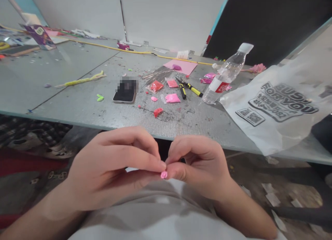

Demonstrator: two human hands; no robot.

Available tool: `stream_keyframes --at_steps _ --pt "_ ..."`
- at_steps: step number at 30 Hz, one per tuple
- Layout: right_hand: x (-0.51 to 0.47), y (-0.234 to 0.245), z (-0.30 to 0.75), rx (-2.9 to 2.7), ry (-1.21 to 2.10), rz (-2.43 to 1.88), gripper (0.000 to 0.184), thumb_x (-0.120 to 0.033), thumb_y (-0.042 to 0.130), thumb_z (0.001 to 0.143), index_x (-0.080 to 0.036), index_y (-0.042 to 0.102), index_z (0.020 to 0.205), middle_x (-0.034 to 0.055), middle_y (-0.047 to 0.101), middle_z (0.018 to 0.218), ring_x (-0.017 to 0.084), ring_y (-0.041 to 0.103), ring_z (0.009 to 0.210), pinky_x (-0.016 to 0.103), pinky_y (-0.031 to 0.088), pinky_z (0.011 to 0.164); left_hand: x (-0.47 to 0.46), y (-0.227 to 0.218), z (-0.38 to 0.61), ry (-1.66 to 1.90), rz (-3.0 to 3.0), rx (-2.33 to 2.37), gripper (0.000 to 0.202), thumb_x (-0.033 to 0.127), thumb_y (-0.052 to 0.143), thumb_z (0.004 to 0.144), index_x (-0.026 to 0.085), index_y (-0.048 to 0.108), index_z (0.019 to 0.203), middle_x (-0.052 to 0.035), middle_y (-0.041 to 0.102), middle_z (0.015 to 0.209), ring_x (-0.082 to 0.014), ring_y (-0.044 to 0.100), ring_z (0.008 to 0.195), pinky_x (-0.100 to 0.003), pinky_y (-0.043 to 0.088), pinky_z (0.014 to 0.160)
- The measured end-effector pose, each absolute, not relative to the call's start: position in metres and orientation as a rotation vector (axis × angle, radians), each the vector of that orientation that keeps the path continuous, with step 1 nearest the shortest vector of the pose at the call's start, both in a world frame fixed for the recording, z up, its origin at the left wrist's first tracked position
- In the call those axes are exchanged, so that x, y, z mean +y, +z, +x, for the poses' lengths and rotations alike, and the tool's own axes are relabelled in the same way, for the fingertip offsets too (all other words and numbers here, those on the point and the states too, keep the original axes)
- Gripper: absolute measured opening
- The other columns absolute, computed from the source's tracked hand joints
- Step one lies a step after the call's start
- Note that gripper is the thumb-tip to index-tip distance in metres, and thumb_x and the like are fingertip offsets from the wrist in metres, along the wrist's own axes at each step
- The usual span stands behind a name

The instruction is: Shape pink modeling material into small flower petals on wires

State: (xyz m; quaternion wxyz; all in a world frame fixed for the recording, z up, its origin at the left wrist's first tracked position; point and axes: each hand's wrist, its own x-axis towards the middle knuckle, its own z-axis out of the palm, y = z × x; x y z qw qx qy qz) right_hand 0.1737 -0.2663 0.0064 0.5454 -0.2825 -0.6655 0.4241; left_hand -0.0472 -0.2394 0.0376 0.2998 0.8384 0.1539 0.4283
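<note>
A small rolled piece of pink clay (pixel 164 174) is pinched between my two hands, just in front of the table's near edge. My left hand (pixel 116 167) grips it between thumb and fingers. From the other side, the thumb and fingertips of my right hand (pixel 198 165) press against the same piece. On the table beyond lie a red clay lump (pixel 158 112) on a thin wire, a flat pink clay bit (pixel 154 99), a packet of pink clay (pixel 172 98) and a packet of orange-red clay (pixel 156 86).
A phone (pixel 125 91), yellow-black pliers (pixel 183 90) and a bundle of wires (pixel 155 74) lie on the grey table (pixel 85 105). To the right stand a plastic bottle (pixel 228 72) and a white plastic bag (pixel 280 105). A yellow cable (pixel 103 46) runs along the back.
</note>
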Motion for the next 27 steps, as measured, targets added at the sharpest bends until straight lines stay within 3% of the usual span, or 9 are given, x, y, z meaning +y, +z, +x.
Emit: stream_keyframes --at_steps 6,9,13,19,27 --pt "-0.267 0.005 0.171 -1.567 1.017 -0.631 0.018 -0.029 0.094 0.083 -0.020 0.078 0.081 -0.0010 0.073 0.068 0.011 0.062 0.058 0.023 0.050 0.054 -0.238 0.041 -0.047 1.098 2.254 0.399 0.023 0.006 0.077 0.091 0.024 0.078 0.105 -0.0026 0.077 0.097 -0.0124 0.074 0.075 -0.021 0.062 0.068" --pt "-0.268 0.005 0.170 -1.583 1.016 -0.608 0.017 -0.029 0.092 0.084 -0.020 0.078 0.081 -0.0015 0.072 0.068 0.010 0.061 0.057 0.023 0.049 0.052 -0.236 0.037 -0.045 1.164 2.230 0.375 0.015 0.013 0.079 0.092 0.025 0.079 0.102 -0.0030 0.077 0.093 -0.0134 0.073 0.072 -0.023 0.063 0.066" --pt "-0.268 0.005 0.171 -1.586 1.017 -0.594 0.017 -0.029 0.093 0.084 -0.020 0.079 0.080 -0.0012 0.071 0.066 0.010 0.060 0.056 0.023 0.048 0.051 -0.237 0.031 -0.042 1.213 2.140 0.389 0.008 0.026 0.083 0.092 0.026 0.080 0.100 -0.0037 0.077 0.089 -0.0150 0.070 0.066 -0.027 0.062 0.060" --pt "-0.270 0.004 0.172 -1.609 1.022 -0.597 0.021 -0.034 0.091 0.086 -0.020 0.079 0.076 -0.0015 0.070 0.061 0.009 0.057 0.051 0.023 0.042 0.046 -0.237 0.030 -0.039 1.186 2.096 0.363 0.010 0.026 0.083 0.092 0.028 0.082 0.102 -0.0046 0.077 0.089 -0.0163 0.070 0.067 -0.027 0.060 0.058" --pt "-0.268 0.006 0.174 -1.761 0.902 -0.539 0.028 -0.037 0.090 0.087 -0.019 0.075 0.070 -0.0026 0.068 0.057 0.007 0.050 0.047 0.022 0.037 0.044 -0.232 0.029 -0.040 1.109 2.071 0.243 0.004 0.023 0.079 0.096 0.020 0.081 0.098 -0.0062 0.076 0.089 -0.0147 0.072 0.072 -0.024 0.063 0.065"
